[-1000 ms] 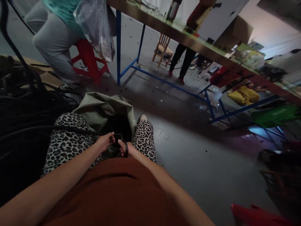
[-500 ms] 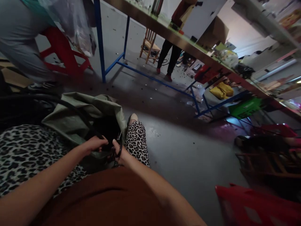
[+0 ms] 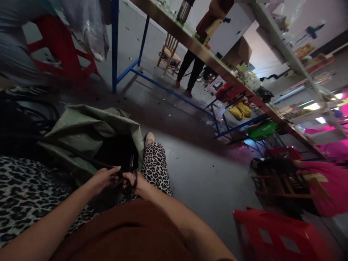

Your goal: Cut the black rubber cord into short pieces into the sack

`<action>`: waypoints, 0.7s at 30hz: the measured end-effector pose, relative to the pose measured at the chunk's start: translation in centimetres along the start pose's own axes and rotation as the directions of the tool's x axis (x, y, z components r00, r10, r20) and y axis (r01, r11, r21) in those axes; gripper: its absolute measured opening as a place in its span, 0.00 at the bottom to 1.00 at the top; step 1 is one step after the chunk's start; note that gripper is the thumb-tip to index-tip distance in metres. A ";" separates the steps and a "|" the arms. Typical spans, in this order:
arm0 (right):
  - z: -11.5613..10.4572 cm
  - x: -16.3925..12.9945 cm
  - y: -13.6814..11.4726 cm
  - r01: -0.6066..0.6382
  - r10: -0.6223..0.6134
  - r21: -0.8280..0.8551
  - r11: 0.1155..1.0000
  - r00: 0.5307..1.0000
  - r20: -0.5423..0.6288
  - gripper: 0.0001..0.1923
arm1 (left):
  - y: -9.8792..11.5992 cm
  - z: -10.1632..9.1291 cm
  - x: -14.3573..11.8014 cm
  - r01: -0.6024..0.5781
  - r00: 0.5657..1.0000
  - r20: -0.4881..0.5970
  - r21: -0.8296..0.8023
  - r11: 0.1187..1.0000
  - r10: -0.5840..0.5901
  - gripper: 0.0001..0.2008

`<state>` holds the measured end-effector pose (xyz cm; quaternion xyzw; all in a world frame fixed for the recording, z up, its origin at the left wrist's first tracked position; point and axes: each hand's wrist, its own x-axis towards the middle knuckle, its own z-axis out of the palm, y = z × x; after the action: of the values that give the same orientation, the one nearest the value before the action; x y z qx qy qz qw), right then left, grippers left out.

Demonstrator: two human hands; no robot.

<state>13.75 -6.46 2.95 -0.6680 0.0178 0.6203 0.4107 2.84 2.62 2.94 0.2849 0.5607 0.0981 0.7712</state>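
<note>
The left hand [image 3: 104, 178] pinches the black cable [image 3: 78, 154] above the left edge of the bag [image 3: 119, 123]; the right hand [image 3: 132, 180] grips scissors [image 3: 132, 161]. Cable work is under way; amounts done and left are indeterminable.

Left hand [image 3: 101, 179] holds 1 black cable [image 3: 78, 154], right hand [image 3: 136, 183] scissors [image 3: 132, 161], near green sack [image 3: 123, 125]

Long table [image 3: 174, 30], blue legs; wooden chair [image 3: 174, 56] beyond it; red stool [image 3: 58, 43] beside it; grey floor [image 3: 195, 174] beneath.
</note>
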 end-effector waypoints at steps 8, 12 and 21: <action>0.1 -0.1 -0.6 0.027 -0.032 -0.053 0.998 0.994 -0.106 0.13 | -1.0 0.2 1.3 0.074 0.996 -0.034 -0.219 0.973 -0.083 0.05; -0.4 -0.1 -0.8 0.083 -0.088 -0.041 0.996 0.988 -0.130 0.13 | -1.2 0.3 1.7 0.026 0.998 -0.050 -0.289 0.957 -0.042 0.06; -2.3 -1.5 1.3 0.079 -0.075 0.079 0.994 0.996 -0.054 0.14 | -0.5 0.1 2.0 -0.117 0.993 -0.067 -0.355 0.927 0.099 0.08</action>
<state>14.56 -9.37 3.28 -0.6667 0.0277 0.5854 0.4605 3.53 3.10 1.05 0.1676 0.5352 0.2479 0.7900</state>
